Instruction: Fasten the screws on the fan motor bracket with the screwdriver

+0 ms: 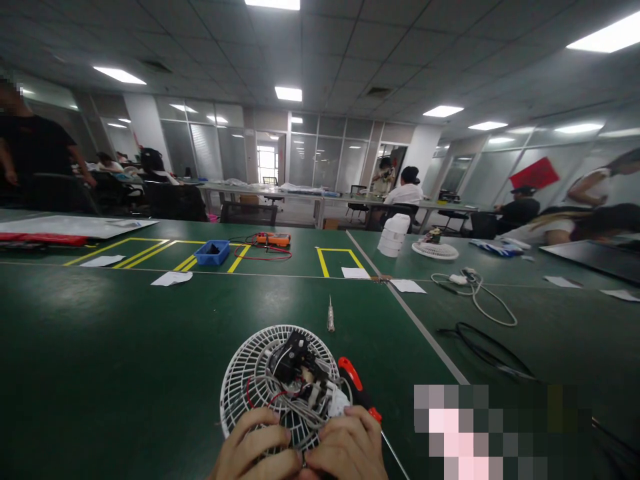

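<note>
A round white fan grille (235, 380) lies on the green table before me. On it sits a black fan motor (290, 360) with exposed white parts, red wires and a bundle of grey cable (313, 417). My left hand (255, 443) and my right hand (347, 443) meet at the near edge of the grille. Their fingers are curled and pinched close together by the grey cable. Whatever is between the fingertips is hidden. Right of the grille rests a red and black screwdriver (357, 383), its shaft passing beside my right hand. A small clear-handled screwdriver (331, 317) lies beyond the grille.
A blue bin (213, 252) and an orange multimeter (273, 239) with leads stand farther back. To the right are a white cylindrical part (393, 235), another fan grille (435, 250), a grey cable (493, 313) and a black cable (493, 350). People sit and stand around the room.
</note>
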A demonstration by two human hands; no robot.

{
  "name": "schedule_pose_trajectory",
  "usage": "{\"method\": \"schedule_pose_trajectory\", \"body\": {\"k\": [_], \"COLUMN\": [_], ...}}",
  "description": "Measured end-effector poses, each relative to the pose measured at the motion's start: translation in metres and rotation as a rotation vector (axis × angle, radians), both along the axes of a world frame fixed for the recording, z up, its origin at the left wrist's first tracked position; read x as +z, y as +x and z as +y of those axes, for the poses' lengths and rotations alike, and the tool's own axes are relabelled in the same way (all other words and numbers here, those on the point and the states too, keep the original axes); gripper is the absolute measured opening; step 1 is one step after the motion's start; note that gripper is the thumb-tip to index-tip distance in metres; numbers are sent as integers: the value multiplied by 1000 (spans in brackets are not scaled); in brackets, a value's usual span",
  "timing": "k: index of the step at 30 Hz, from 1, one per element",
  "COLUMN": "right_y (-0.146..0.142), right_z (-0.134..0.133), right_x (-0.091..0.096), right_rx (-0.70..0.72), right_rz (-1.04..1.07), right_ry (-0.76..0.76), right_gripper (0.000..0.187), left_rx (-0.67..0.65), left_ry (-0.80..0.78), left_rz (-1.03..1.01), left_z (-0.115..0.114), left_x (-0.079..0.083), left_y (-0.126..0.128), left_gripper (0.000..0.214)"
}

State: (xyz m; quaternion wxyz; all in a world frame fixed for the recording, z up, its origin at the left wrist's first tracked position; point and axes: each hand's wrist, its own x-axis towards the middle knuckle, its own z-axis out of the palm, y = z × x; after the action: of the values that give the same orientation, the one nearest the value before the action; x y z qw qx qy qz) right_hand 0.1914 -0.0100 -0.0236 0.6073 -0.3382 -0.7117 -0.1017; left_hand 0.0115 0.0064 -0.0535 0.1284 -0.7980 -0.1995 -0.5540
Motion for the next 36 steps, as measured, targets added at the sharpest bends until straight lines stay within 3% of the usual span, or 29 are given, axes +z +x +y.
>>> {"method": "schedule_pose_trajectory", "body": {"k": [3,6,8,16,20,24,26,29,32,36], "right_y": [11,25,32,15,5,21,37,59,72,79], "right_z": [1,3,5,2,-2,-1,3,11,19,25], "right_x": [5,11,13,16,17,31,41,47,42,28], "right_rx": [61,176,188,77,8,105,82,-127,-255,-263], "right_rz": [-131,-344,-376,-252,-149,-129,-109,-7,-77,-189], "right_ry": [-67,-67,-73,-44,-63,-94,-184,-398,-663,-918], "right_gripper": [23,7,11,22,24,27,31,28,36,54], "left_rx": [-13,27,52,98,92,71,59,49,38,47], "left_ry": [144,132,99,96,40,39,17,-17,-35,-48], "left_rz": [-20,-19,-27,33,51,17,48,40,-5,-24], "left_z": [-1,-2,-1,-6,-12,-10,-8,-9,-10,-10], "left_x": [5,15,24,56,57,54,54,56,58,58], "left_y": [3,9,12,14,13,13,12,12,14,15], "left_gripper": [17,16,17,26,16,12,13,13,12,13]}}
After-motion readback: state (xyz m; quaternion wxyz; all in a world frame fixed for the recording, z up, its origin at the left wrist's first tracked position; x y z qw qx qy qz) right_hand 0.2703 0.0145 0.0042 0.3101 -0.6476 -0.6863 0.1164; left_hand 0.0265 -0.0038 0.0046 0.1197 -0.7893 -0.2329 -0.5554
